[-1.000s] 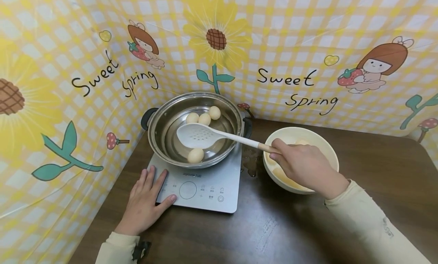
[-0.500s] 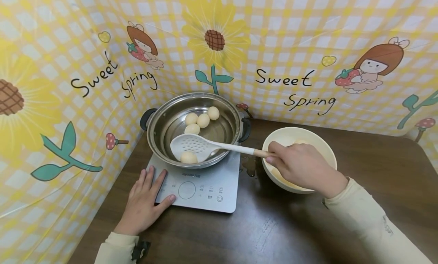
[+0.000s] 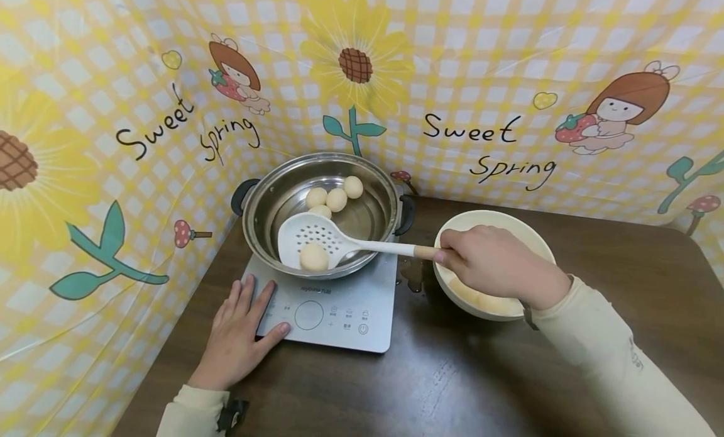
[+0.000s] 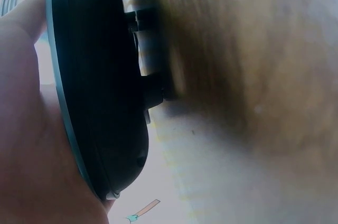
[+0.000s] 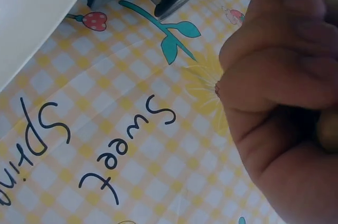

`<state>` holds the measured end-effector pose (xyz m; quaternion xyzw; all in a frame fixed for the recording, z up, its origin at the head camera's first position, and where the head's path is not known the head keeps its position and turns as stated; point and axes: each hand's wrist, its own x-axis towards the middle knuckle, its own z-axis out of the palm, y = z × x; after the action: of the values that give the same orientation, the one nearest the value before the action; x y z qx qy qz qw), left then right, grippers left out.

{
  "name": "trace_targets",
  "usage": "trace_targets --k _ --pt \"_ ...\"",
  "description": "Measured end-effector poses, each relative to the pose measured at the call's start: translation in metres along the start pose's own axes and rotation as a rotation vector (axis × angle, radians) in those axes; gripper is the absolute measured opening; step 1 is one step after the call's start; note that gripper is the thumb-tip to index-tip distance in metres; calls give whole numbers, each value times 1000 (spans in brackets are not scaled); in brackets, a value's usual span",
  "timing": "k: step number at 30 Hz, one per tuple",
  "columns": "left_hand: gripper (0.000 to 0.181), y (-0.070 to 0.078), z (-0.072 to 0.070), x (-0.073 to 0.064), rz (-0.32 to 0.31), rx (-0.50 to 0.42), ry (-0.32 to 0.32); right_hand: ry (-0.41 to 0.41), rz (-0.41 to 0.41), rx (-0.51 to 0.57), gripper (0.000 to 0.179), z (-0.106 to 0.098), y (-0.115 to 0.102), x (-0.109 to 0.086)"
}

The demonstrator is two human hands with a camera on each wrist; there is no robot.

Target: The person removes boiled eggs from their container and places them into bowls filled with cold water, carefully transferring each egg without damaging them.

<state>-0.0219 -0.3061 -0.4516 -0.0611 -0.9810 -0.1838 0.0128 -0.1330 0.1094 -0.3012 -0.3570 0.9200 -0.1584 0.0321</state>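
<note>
My right hand [image 3: 492,258] grips the wooden handle of a white slotted spoon [image 3: 384,247], over a cream bowl [image 3: 469,221]. The spoon's perforated head lies low inside a steel pot [image 3: 390,195], with one pale egg [image 3: 313,257] on its front part. Several more eggs [image 3: 336,200] sit together toward the back of the pot, one partly hidden behind the spoon's head. With fingers spread, my left hand [image 3: 240,336] rests on the front left corner of a silver induction cooktop [image 3: 351,298]. In the left wrist view, the cooktop's black underside [image 4: 100,86] is beside this hand.
Pale contents [image 3: 481,298] show in the bowl, partly covered by my right hand. The pot has black side handles [image 3: 406,214]. Water drops [image 3: 415,276] lie on the brown table [image 3: 452,387] between cooktop and bowl. A yellow checked cloth [image 3: 469,53] hangs behind and at the left.
The spoon's head has moved left and toward the front of the pot, and the front egg now lies on it. Another egg has appeared near the back group. My left hand has stayed put.
</note>
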Motion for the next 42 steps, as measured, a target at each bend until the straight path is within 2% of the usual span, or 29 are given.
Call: trace_targets --k 9,16,21,27,31,42 --pt "83 4 -2 2 -1 -11 -17 -129 28 170 24 -9 7 6" --pt "82 5 -2 3 6 -16 -15 -153 64 232 24 -12 11 4" --pt "82 4 1 2 8 -23 -6 -141 89 248 22 -13 19 -5" --pt "83 3 2 2 0 -15 -17 -105 117 274 21 -19 32 -24" --pt "83 3 2 2 -3 -8 -20 -83 166 284 19 -26 41 -40" --pt "83 2 1 2 -7 -10 -17 -8 262 188 17 -40 73 -91"
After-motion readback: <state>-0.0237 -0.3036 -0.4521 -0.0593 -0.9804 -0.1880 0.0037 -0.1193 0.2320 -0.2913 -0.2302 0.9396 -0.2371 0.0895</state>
